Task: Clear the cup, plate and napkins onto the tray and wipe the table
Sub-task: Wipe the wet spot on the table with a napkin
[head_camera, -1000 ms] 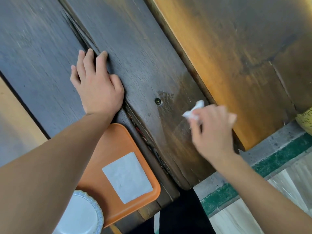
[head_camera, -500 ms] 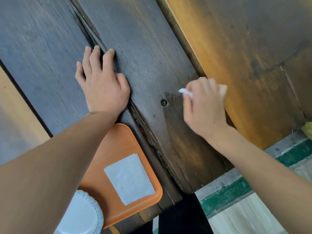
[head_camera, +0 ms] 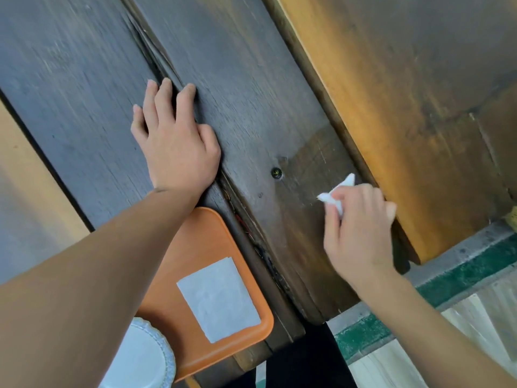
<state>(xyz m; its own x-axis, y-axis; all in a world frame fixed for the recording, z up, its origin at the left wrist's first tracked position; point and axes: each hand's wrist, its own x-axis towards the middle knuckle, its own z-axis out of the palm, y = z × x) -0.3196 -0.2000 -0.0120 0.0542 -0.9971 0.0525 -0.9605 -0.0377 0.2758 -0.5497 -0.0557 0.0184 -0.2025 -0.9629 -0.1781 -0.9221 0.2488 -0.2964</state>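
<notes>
Two hands noted, left hand (head_camera: 179,147) laid flat on table (head_camera: 251,79), right hand (head_camera: 358,228) clenched round crumpled napkin (head_camera: 337,191), mostly hidden, plate (head_camera: 165,348) on tray (head_camera: 195,247) cut off by frame edge.

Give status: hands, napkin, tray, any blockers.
Left hand flat on the table. Right hand grips the crumpled napkin against the wood. Tray holds plate and flat napkin. No blockers seen.

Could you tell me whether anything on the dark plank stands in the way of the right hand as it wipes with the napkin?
Nothing loose does. The right hand pinches the crumpled napkin on the dark plank, and only a screw head sits in the wood nearby. The left hand rests flat farther over, and the tray lies beside that plank.
</notes>
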